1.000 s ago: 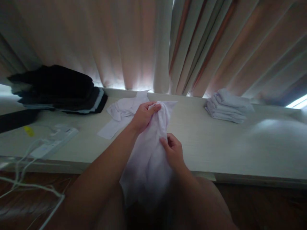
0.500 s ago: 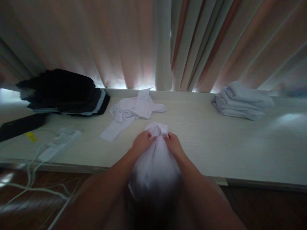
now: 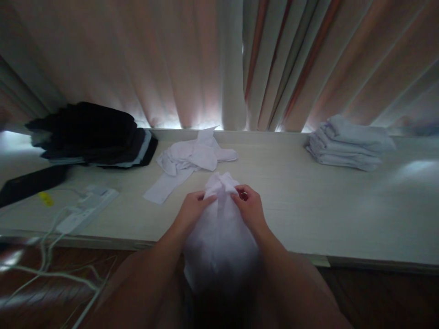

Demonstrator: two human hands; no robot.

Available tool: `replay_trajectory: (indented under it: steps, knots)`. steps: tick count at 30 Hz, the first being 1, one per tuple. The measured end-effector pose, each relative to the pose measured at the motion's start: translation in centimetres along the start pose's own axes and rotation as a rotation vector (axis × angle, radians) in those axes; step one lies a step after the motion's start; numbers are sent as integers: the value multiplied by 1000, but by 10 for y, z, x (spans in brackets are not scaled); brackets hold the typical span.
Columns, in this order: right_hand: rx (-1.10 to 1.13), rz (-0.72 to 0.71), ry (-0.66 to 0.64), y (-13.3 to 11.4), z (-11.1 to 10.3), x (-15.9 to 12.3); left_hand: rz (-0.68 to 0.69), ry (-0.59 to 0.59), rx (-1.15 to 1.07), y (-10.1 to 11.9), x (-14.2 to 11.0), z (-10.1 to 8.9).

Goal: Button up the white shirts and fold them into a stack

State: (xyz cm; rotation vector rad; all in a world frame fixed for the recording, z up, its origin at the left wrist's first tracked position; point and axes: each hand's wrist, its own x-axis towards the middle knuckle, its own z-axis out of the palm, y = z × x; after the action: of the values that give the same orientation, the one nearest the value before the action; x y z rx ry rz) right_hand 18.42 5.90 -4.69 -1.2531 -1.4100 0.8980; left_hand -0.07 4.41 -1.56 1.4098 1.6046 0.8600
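A white shirt-like garment [image 3: 221,237] hangs from my two hands over the table's front edge, its lower part in my lap and dim. My left hand [image 3: 195,205] pinches its upper left side between thumb and fingers. On the upper right side, my right hand [image 3: 248,203] grips the cloth with thumb and curled forefinger. The cloth between the hands is bunched, and its top pokes up past the fingertips. Just beyond lies a crumpled white garment [image 3: 192,157] with one flat strip of cloth stretched toward the front left.
A stack of folded dark clothes [image 3: 89,135] stands at the back left, near a white power strip [image 3: 87,210] with cables running off the edge. Folded white clothes [image 3: 350,144] are piled at the back right. Curtains [image 3: 192,64] hang behind the table [image 3: 325,214].
My hands have moved slightly apart, the left one outward to the left. The top of the held garment has spread and shifted a little. The other clothes lie as before.
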Motion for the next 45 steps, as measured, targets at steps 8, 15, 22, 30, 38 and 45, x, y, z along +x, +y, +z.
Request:
replay_trajectory:
  steps: [8, 15, 22, 30, 38, 45]
  knots:
    - [241, 49, -74, -19, 17, -20, -6, 25, -243, 19, -23, -12]
    - [163, 43, 2, -23, 19, -32, 142, 52, 71, 10, -19, -9]
    - [138, 111, -4, -15, 16, -30, 138, 55, 139, 5, -16, -2]
    - [340, 251, -196, -6, 11, -38, 94, -51, 35, 11, -24, -9]
    - [434, 388, -157, -4, 8, -41, 146, -233, -33, 5, -24, -17]
    - [158, 286, -216, -12, 4, -42, 124, -215, -24, -1, -22, -11]
